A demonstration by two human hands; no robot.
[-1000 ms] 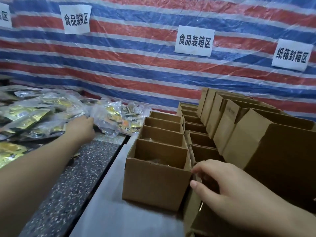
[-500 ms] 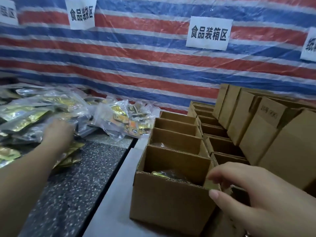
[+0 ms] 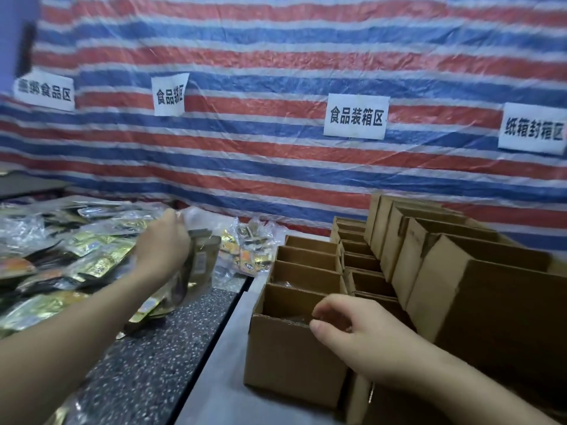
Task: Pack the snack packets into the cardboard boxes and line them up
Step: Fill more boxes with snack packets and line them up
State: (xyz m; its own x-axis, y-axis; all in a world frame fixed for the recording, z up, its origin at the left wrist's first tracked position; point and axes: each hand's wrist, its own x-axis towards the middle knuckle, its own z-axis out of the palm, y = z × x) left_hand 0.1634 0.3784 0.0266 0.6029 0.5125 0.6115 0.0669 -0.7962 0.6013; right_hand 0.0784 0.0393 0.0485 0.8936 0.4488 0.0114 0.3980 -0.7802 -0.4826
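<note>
- Two rows of small open-topped brown cardboard boxes stand side by side on the pale grey table top, running away toward the striped tarpaulin wall.
- Nearest small brown cardboard box: open at the top, something dark and shiny lies low inside it, too hidden to name. The box behind it also shows a glint of wrapping at its bottom; contents of the farther boxes cannot be told.
- Several taller brown cardboard cartons stand on the right of the rows, flaps up; their insides are in shadow.
- Heap of gold and silver foil snack packets lies on the dark speckled stone counter, left of the boxes.
- Clear plastic bag of small orange and gold packets sits between the heap and the boxes.
- Left hand: fingers curled around the top of a dull gold stand-up snack pouch, held above the counter beside the heap.
- Right hand: thumb and curled fingers pinch the near right corner of the nearest box's rim.
- Four white paper signs with black characters hang on the red, white and blue striped tarpaulin.
</note>
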